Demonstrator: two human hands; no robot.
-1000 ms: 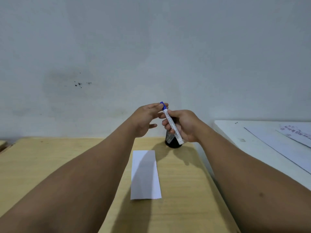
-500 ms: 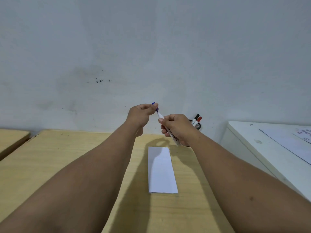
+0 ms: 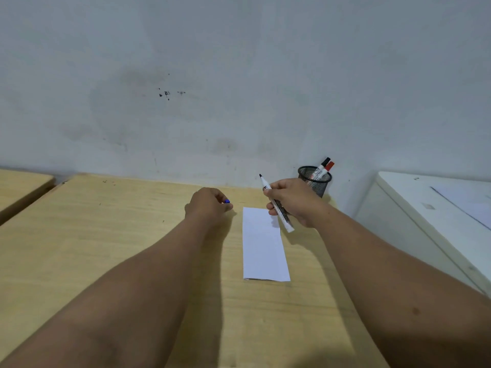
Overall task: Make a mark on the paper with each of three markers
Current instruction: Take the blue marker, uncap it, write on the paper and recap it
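your right hand [image 3: 295, 201] is wrapped around a slim white marker [image 3: 276, 204], fingers curled snugly about the barrel, its bare dark tip pointing up and away toward the wall and its blunt white end hanging over the far right part of the paper [image 3: 264, 244]. your left hand [image 3: 210, 205] is a loose fist resting low by the tabletop, just left of the paper's far edge, fingers pinched on a small blue cap [image 3: 227, 201] of which only the rounded end shows. the paper is a narrow white rectangle, smooth and matte, with what looks like a fold along its near edge; it lies flat on the right half of the tabletop [image 3: 106, 248], long side running away from you, and i cannot make out any mark on it. at the far right corner of the tabletop stands a round black wire-mesh pen cup [image 3: 314, 183], see-through in its weave, just behind your right hand. two more markers lean in it against its right rim, a black-capped marker [image 3: 322, 167] and a red-capped marker [image 3: 327, 169], both with white printed barrels. the tabletop is pale yellow wood with soft grain and a few dark specks. a second wooden surface [image 3: 21, 187] sits at the left, apart by a gap. a white cabinet [image 3: 425, 221] stands to the right, with sheets [image 3: 467, 200] lying on top. the wall [image 3: 239, 75] behind is grey-white plaster, smudged and flecked with black.
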